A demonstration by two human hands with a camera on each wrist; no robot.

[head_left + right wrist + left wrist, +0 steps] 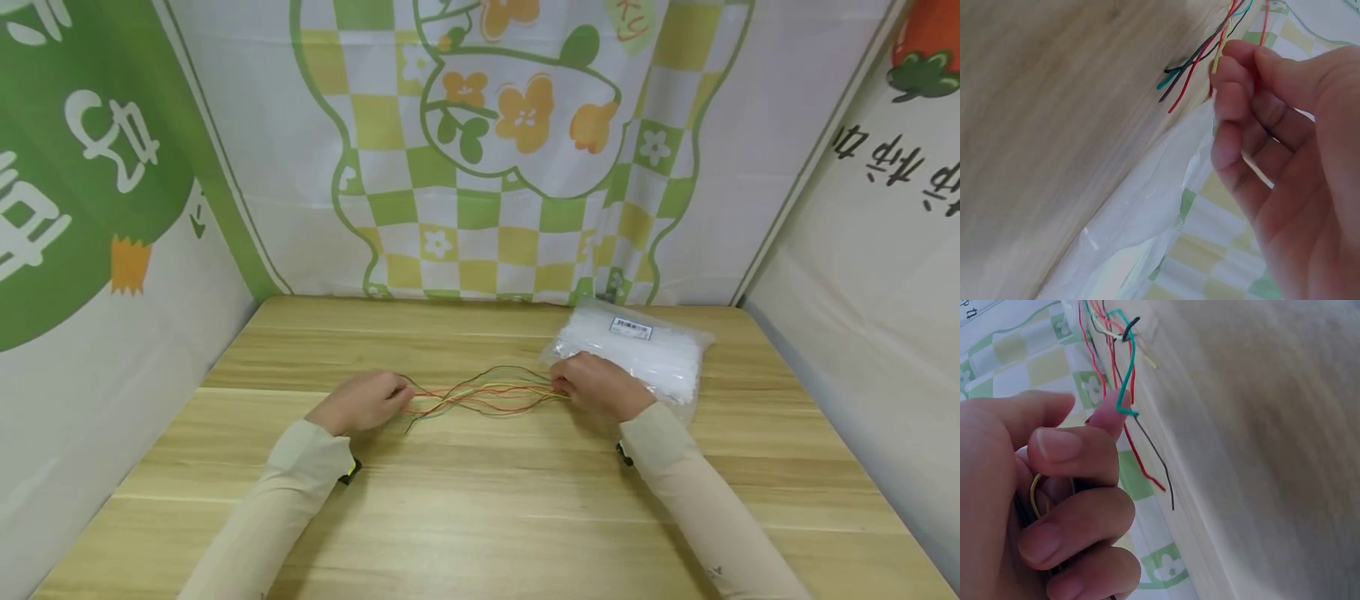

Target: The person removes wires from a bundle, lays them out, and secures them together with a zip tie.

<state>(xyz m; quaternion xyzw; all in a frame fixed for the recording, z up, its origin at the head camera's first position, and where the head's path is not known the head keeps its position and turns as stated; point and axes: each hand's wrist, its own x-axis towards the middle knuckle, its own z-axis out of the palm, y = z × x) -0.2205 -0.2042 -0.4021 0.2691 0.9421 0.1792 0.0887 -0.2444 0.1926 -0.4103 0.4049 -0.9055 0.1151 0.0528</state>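
Note:
Between the two hands stretches a loose bundle of thin wires (491, 387) in red, yellow, green and black, lying over the wooden table. At the bundle's left end is my left hand (369, 400), its fingers curled around some wires; a yellow wire (1036, 495) shows inside the palm. Past those fingertips, a green wire (1130, 369) and other free ends stick out. The thumb and forefinger of my right hand (596, 383) pinch a red wire (1264, 26) at the right end. Several other wire ends spread beside that hand's fingers in the right wrist view.
A clear plastic bag (637, 346) of white contents, with a barcode label (631, 328), lies just behind and beside the right hand. Printed cloth (480, 250) hangs along the back edge of the wooden table (480, 517), with more cloth at both sides.

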